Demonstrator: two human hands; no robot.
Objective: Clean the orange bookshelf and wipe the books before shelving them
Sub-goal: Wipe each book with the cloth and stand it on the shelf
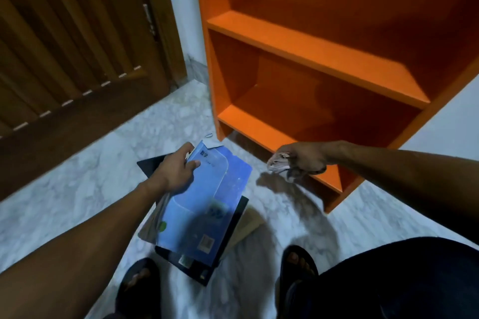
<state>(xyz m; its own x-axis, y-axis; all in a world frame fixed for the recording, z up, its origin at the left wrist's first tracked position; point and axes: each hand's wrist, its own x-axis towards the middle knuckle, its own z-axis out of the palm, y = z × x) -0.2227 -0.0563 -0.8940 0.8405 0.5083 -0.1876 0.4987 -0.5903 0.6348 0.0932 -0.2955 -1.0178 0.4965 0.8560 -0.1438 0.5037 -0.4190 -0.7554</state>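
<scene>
Marble floor (open leftward) bears stacked books.

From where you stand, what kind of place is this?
Probably a room in a home. A wooden door stands beside an orange bookshelf on a marble-patterned floor, and a person in sandals holds a blue book and a cloth.

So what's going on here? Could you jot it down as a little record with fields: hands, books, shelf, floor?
left hand: the left hand grips the blue book at its top edge
right hand: the right hand holds a crumpled cloth near the bookshelf's bottom board
books: dark books stacked under the blue one
shelf: orange bookshelf, no books on the visible shelves
floor: pale marble floor
door: brown wooden door at the left
</scene>
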